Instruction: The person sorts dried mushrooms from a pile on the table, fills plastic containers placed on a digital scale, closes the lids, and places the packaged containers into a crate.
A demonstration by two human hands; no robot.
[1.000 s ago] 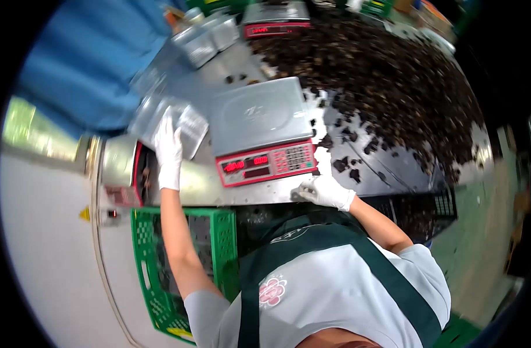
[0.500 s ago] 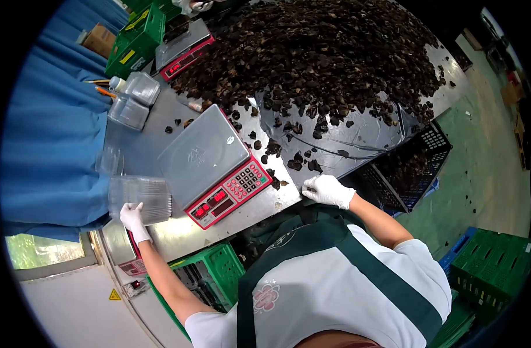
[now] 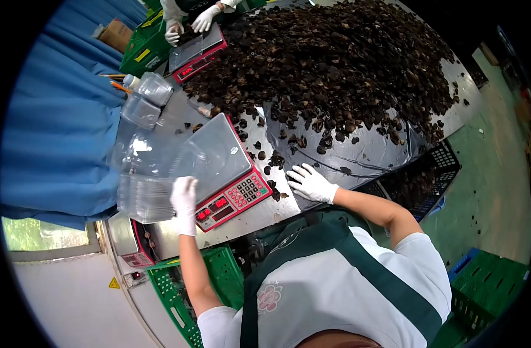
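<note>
Plastic trays (image 3: 145,200), clear and stacked, lay just left of a worker's gloved left hand (image 3: 184,200), the nearer one; blur hid whether it gripped anything beside the scale (image 3: 210,151). The right hand (image 3: 313,185) spread wide near dark pieces (image 3: 275,191).

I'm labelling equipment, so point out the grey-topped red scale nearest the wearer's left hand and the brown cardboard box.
Grey-topped red scale (image 3: 226,152), head view, on its weighing plate.
Brown cardboard box (image 3: 116,36), head view, on its visible side.
</note>
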